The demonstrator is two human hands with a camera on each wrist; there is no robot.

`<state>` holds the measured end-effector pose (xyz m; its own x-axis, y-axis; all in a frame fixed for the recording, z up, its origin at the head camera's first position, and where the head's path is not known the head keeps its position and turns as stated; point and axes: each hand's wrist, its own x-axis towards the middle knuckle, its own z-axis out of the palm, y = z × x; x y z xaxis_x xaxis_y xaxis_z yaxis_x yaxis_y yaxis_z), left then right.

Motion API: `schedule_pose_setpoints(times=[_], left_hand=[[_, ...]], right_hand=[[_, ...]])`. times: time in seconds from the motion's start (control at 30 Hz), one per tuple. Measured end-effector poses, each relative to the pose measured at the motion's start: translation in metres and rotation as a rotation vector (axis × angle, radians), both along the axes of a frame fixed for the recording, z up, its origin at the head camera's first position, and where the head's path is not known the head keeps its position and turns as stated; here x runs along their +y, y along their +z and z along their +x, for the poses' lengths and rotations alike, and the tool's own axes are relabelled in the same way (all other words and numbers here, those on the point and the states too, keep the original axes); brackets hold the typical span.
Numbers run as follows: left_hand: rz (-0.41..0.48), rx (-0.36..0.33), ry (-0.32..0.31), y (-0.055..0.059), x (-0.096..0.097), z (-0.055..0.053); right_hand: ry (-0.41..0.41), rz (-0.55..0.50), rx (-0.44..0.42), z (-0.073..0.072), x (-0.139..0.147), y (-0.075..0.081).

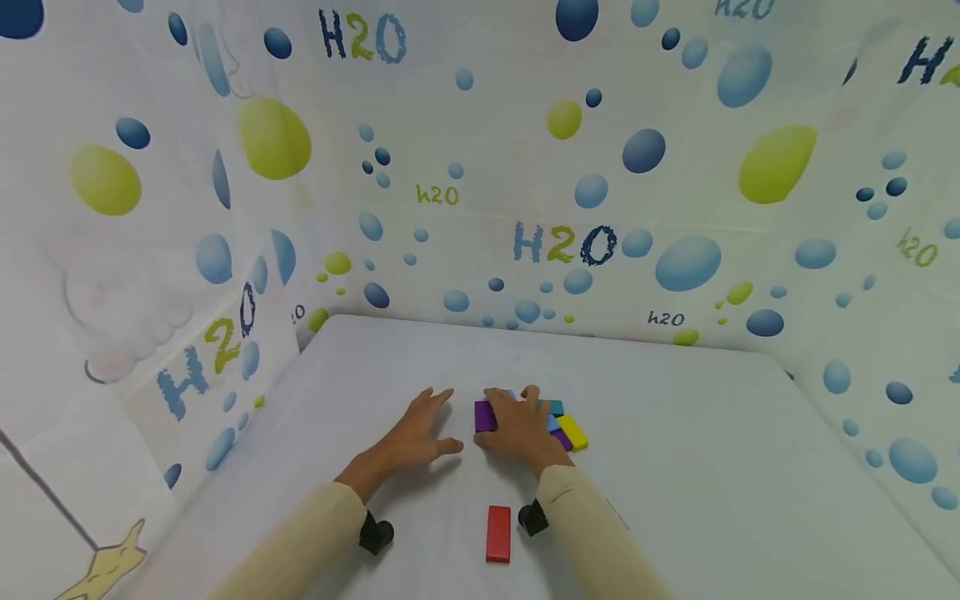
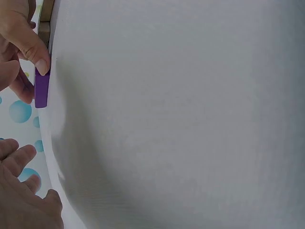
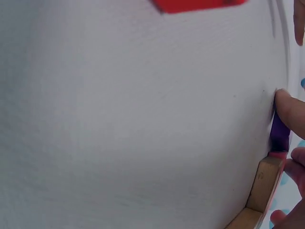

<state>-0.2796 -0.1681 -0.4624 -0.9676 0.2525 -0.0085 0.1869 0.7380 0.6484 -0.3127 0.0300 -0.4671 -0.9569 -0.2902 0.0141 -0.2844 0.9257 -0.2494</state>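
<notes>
My right hand (image 1: 517, 427) pinches a purple block (image 1: 482, 417) at the left end of a small cluster of coloured blocks. Its thumb lies against the block's near side in both wrist views; the palm covers part of the cluster. To the left, apart from the blocks, my left hand (image 1: 415, 433) is held above the table with its fingers spread and nothing in them. Beside the right hand show a teal block (image 1: 556, 407), a yellow block (image 1: 573, 432), a second purple block (image 1: 562, 440) and a bit of blue.
A red block (image 1: 498, 534) lies alone on the white table (image 1: 697, 467), nearer to me, between the forearms. Bare wooden sides of blocks (image 3: 265, 183) show in the right wrist view. A patterned curtain (image 1: 480, 150) surrounds the table's back and sides.
</notes>
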Motion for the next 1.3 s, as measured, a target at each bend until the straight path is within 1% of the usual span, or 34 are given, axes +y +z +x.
schedule_pose_setpoints(times=[0.1, 0.23, 0.43, 0.53, 0.8, 0.93, 1.1, 1.3], left_hand=[[-0.012, -0.005, 0.005, 0.0, 0.002, 0.001], [-0.011, -0.001, 0.006, 0.001, 0.004, 0.001], [0.011, 0.008, -0.005, 0.003, 0.008, 0.002], [0.011, 0.007, -0.008, 0.002, 0.008, 0.002], [0.01, 0.007, -0.025, 0.0, 0.008, 0.009], [0.018, 0.013, -0.052, -0.001, 0.009, 0.011], [0.016, 0.015, -0.094, -0.001, 0.01, 0.015], [-0.002, 0.012, -0.114, -0.001, 0.014, 0.021]], right_hand=[[-0.003, -0.007, -0.013, 0.0, 0.003, -0.001], [0.003, -0.043, -0.03, 0.002, 0.006, 0.001], [-0.005, -0.091, -0.021, 0.004, 0.009, 0.002], [-0.006, -0.091, -0.02, 0.005, 0.01, 0.001], [0.068, -0.051, -0.01, 0.01, 0.012, 0.0], [0.078, -0.047, -0.002, 0.011, 0.017, 0.0], [0.112, -0.072, 0.0, 0.016, 0.022, 0.001], [0.146, -0.061, 0.025, 0.022, 0.026, 0.0]])
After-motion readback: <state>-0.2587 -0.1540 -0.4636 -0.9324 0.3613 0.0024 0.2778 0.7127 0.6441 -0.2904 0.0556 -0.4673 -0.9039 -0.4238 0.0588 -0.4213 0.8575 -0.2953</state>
